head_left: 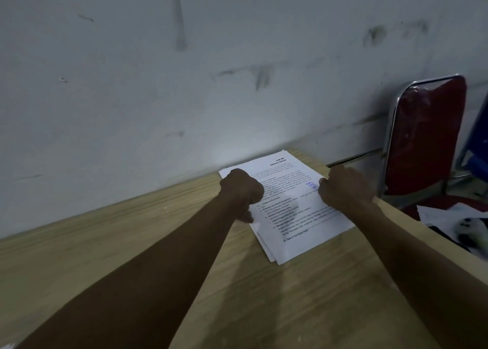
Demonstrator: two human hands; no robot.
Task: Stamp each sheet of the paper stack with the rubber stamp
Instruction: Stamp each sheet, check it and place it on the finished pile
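Left hand (241,187): clenched into a fist, knuckles down on the left margin of the paper stack (287,208); thumb shows at the stack's near-left edge. Whether anything is inside the fist cannot be told.

Right hand (343,187): lies on the right side of the stack, fingers bent over the top sheet's right edge, fingertips toward 10 o'clock. Cannot tell whether it pinches the sheet or only presses it.

Blue stamp mark (311,186): on the top sheet, just at 9 o'clock of the right hand's fingertips, partly covered by them.

Stack: printed text sheets, slightly fanned, lower sheets showing at the near corner. It lies on the wooden table (158,243), toward the table's 1 o'clock corner, far edge close to the wall (184,84).

Rubber stamp: not identifiable in this view.

Red chair (425,137): chrome frame, at 3 o'clock of the stack, beyond the table edge. Loose papers (449,214) lie on its seat.
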